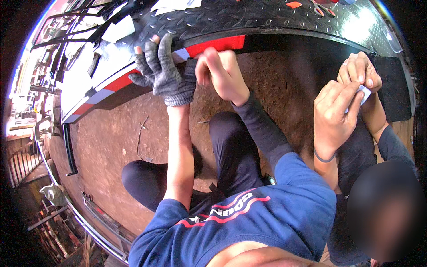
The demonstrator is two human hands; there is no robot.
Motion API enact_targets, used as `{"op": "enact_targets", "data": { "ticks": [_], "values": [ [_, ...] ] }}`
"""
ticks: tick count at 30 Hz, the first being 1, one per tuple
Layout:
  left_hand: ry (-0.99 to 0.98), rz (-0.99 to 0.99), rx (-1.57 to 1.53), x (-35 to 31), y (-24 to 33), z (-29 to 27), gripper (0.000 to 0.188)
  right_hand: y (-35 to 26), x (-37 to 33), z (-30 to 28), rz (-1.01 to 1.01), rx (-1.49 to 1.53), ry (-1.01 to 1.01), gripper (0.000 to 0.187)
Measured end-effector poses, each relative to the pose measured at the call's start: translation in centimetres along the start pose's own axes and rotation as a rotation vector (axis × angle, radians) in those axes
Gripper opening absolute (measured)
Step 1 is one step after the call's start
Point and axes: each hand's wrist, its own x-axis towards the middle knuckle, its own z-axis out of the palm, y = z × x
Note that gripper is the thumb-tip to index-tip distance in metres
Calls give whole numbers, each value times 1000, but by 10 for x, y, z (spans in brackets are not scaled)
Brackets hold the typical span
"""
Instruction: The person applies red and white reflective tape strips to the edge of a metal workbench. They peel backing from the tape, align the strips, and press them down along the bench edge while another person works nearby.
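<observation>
My left hand wears a grey knitted glove. Its fingers are spread, with bare tips showing on two of them. Just to its right is my bare right hand, fingers curled and partly smeared by motion. Between the two hands lies dark knit cloth, touching the gloved hand; whether it is the glove's thumb or a separate piece cannot be told. What my right fingers hold, if anything, is hidden. Both hands are raised near the edge of a dark textured metal deck.
A red and white strip runs along the deck's edge. To my right sits a co-worker, whose hands pinch a small white piece. Red-handled scissors lie on the deck. Brown ground spreads below, with a thin twig on it.
</observation>
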Motion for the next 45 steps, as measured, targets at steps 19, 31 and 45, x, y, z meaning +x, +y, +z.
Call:
{"op": "enact_targets", "data": {
  "ticks": [19, 31, 45],
  "values": [
    [118, 31, -95, -3, -10, 18, 60, 7, 15, -18, -182, -479, 147, 56],
    [171, -15, -120, -1, 2, 20, 86, 7, 11, -33, -53, -427, 152, 66],
    [142, -11, -56, -4, -45, -23, 95, -1, 123, -118, -119, -1071, 451, 77]
  ]
}}
